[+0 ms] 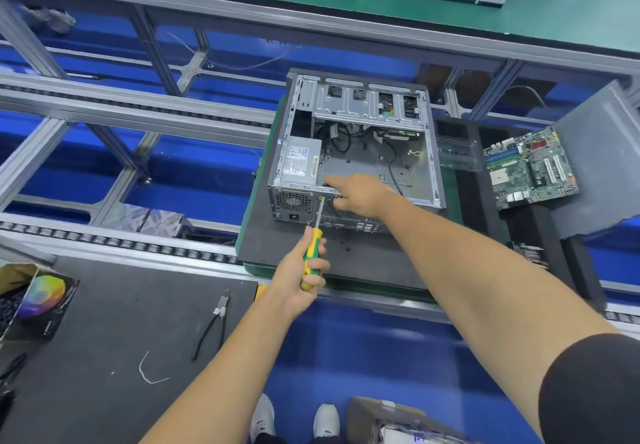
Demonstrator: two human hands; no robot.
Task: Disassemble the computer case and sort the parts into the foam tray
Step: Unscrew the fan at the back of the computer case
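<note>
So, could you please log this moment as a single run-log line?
left hand: grips screwdriver, tip at computer case rear | right hand: rests on case rear edge | power supply: still inside | motherboard: out, right of case

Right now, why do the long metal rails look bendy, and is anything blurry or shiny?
Head view: the wide-angle lens bows the conveyor rails toward the edges; they look straight-built. Head view: the left hand and its screwdriver are fairly sharp, while the shoes at the bottom edge look softer. Head view: even overhead light, a mild sheen on the computer case, with no hard shadows.
</note>
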